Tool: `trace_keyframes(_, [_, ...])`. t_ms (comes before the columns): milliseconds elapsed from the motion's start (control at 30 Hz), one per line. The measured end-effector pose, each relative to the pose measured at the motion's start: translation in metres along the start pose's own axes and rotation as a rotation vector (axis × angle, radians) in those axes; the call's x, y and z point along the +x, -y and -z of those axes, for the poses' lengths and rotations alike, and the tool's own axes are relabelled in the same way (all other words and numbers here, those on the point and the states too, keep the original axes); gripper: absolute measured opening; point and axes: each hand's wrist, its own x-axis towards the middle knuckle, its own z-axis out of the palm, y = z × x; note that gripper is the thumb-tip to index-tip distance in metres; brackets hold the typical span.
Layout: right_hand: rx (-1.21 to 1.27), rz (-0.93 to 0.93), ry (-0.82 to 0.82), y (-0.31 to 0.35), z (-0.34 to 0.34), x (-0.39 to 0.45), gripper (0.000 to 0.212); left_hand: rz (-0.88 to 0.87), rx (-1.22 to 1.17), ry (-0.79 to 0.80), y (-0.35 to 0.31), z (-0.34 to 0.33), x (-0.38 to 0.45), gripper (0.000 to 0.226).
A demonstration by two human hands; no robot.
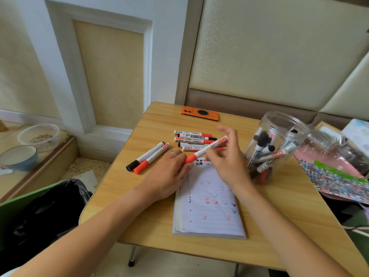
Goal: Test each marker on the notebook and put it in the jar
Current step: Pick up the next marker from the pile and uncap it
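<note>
Right over the top of the notebook (209, 206), a red-capped marker (205, 150) slants between both hands: the left hand (169, 172) grips its cap end, and the right hand (225, 154) pinches the barrel with curled fingers. Beside them on the surface (139, 206) stands the jar (279, 136), holding markers.

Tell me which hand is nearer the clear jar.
Right. The right hand holds the red marker just left of the clear jar, with a narrow gap. The left hand, with its grip on the marker's cap, lies farther left, beyond the notebook.
</note>
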Motion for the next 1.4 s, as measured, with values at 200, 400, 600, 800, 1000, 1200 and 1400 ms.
trace_keyframes(200, [-0.629,0.406,0.060,-0.026,0.004,-0.003,0.016,-0.022,-0.057,0.020,-0.001,0.001,0.001,0.037])
trace_keyframes(400, [-0.752,0.600,0.340,-0.024,0.004,-0.008,0.030,-0.072,0.015,0.040,0.000,0.000,0.001,0.033])
trace_keyframes(600, [-0.814,0.578,0.264,-0.023,0.000,-0.016,0.021,-0.100,0.098,-0.045,0.006,-0.007,0.005,0.034])
trace_keyframes(800, [-0.833,0.482,0.239,-0.030,-0.014,-0.021,0.020,-0.080,0.158,-0.134,0.004,-0.007,0.005,0.039])
trace_keyframes(1000, [-0.858,0.462,0.320,-0.028,-0.014,-0.020,0.033,-0.048,0.117,-0.125,0.002,-0.003,0.003,0.041])
trace_keyframes(1200, [-0.890,0.446,0.329,-0.030,-0.016,-0.019,0.043,-0.033,0.103,-0.116,-0.001,0.000,0.001,0.040])
trace_keyframes(1400, [-0.864,0.427,0.341,-0.028,-0.018,-0.016,0.048,-0.026,0.090,-0.117,0.003,0.000,0.001,0.026])
